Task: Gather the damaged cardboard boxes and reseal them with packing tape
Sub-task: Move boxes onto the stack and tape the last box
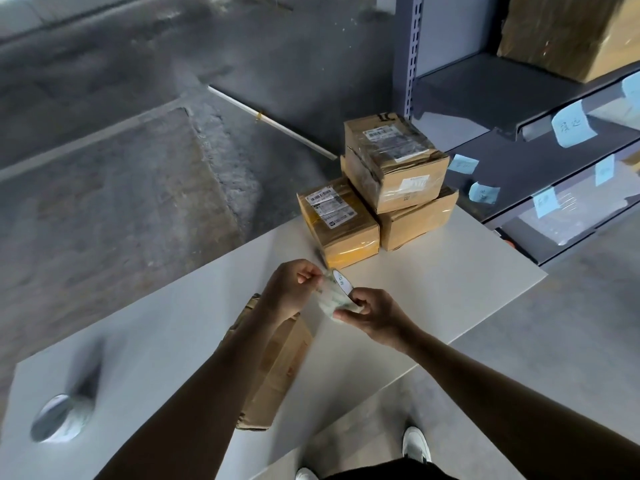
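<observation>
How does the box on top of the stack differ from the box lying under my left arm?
The top box rests on a lower box at the table's far end; the near box lies directly on the table. The top box shows white labels; the near box shows none here. Both are creased brown cardboard.
</observation>
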### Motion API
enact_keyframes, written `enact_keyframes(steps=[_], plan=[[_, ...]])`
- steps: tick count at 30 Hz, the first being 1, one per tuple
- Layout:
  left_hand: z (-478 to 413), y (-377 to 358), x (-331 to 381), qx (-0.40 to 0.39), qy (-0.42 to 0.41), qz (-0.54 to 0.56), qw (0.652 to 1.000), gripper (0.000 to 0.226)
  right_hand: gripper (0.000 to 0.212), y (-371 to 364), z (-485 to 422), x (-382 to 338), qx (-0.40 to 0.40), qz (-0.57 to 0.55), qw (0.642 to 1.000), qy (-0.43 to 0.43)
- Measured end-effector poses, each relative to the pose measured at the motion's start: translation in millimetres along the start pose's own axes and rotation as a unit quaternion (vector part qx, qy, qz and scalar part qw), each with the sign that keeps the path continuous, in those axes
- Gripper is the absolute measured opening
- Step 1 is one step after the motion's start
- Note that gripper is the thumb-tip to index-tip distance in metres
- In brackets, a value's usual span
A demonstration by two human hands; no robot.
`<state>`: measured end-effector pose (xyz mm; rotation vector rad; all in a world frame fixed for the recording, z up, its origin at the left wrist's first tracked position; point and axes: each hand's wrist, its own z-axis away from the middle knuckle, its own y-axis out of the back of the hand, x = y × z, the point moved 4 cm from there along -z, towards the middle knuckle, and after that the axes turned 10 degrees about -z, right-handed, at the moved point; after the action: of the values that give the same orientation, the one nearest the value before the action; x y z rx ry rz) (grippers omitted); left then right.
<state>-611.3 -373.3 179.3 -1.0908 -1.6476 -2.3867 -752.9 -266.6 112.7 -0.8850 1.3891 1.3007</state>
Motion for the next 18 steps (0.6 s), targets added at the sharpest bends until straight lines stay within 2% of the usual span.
enact_keyframes(steps=[4,7,10,13,15,18], plan=[[4,-9,8,0.005,-0.008,-0.045,0.999,0.012,0.032,4,2,-12,0.007,-0.022,1.000,-0.003],[8,-19,16,0.017,-0.019,-0.087,0.996,0.012,0.024,8,-1,-17,-0.001,-0.043,0.999,-0.013],[11,-25,21,0.025,0.025,-0.091,0.995,0.011,0.017,13,-2,-20,-0.003,-0.069,0.997,-0.036],[13,-29,26,0.029,0.065,-0.091,0.993,0.013,0.017,18,0,-17,-0.014,-0.055,0.997,-0.060],[12,-33,30,0.032,0.077,-0.090,0.992,0.016,0.020,19,-1,-14,-0.030,-0.091,0.992,-0.085],[8,-35,30,0.036,0.099,-0.083,0.991,0.015,0.021,21,-7,-11,-0.046,-0.102,0.991,-0.075]])
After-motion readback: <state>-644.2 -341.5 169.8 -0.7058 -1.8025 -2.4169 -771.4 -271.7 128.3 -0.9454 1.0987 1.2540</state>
